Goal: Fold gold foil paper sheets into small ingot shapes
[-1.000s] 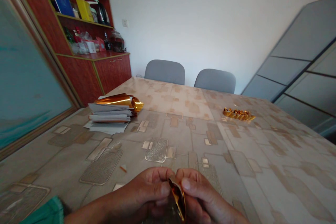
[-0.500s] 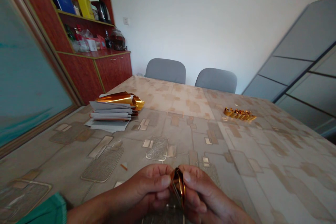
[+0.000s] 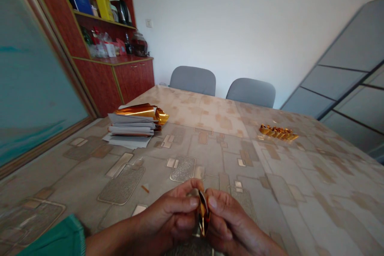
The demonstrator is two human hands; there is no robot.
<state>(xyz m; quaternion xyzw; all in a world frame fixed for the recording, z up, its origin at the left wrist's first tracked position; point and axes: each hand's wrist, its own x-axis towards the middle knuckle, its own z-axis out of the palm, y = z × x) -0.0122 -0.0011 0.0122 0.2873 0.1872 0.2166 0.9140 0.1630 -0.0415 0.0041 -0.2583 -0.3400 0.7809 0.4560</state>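
Between my two hands is a small folded piece of gold foil paper (image 3: 203,216), standing on edge with a narrow gap along its top. My left hand (image 3: 180,210) pinches its left side with thumb and fingers. On the opposite side, the thumb and fingers of my right hand (image 3: 226,216) grip it too. Both hands are low over the near part of the table, and the paper's underside is hidden. Far to the right lies a row of several folded gold paper pieces (image 3: 278,132). A stack of gold and grey-backed paper sheets (image 3: 132,128) sits at the left.
A patterned cloth covers the table (image 3: 210,156). A tiny orange-brown scrap (image 3: 145,189) lies left of my hands. Two grey chairs (image 3: 193,80) stand at the far edge. Behind, at left, is a red-brown cabinet (image 3: 132,80) with bottles and boxes.
The foil piece has turned in my fingers and its opening looks narrower. My left index finger has lifted a little over its far end. The view has shifted slightly.
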